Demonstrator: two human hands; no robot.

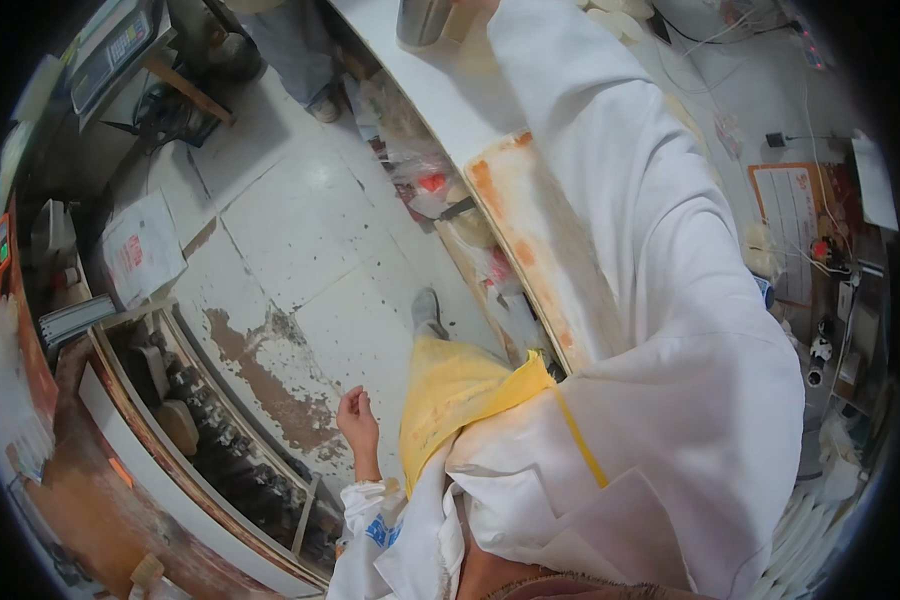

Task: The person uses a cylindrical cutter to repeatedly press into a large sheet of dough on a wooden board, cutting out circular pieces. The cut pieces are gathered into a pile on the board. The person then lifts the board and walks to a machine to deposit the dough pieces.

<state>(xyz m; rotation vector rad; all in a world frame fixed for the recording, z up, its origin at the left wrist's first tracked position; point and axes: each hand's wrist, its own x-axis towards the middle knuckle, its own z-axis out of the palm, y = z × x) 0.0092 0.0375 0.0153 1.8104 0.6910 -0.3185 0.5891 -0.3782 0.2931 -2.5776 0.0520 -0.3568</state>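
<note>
My left hand point(358, 427) hangs loosely at my side over the floor, empty, with its fingers half curled. My right arm, in a wide white sleeve point(645, 187), stretches forward over a white worktable point(457, 97). Only a sliver of my right hand point(483, 4) shows at the top edge, so its fingers are hidden. Near it stands a metal cylindrical container point(422, 21). Under the sleeve lies a pale board or panel point(529, 240) with orange-brown stains. I wear a yellow apron point(457, 405) over white clothing.
Another person's legs point(292, 60) stand beyond the table's corner. Plastic bags point(427, 180) fill the space below the tabletop. A digital scale point(116, 52) is at upper left. An open-topped cabinet point(187, 405) borders the worn floor point(307, 240). Cables point(814, 135) hang at right.
</note>
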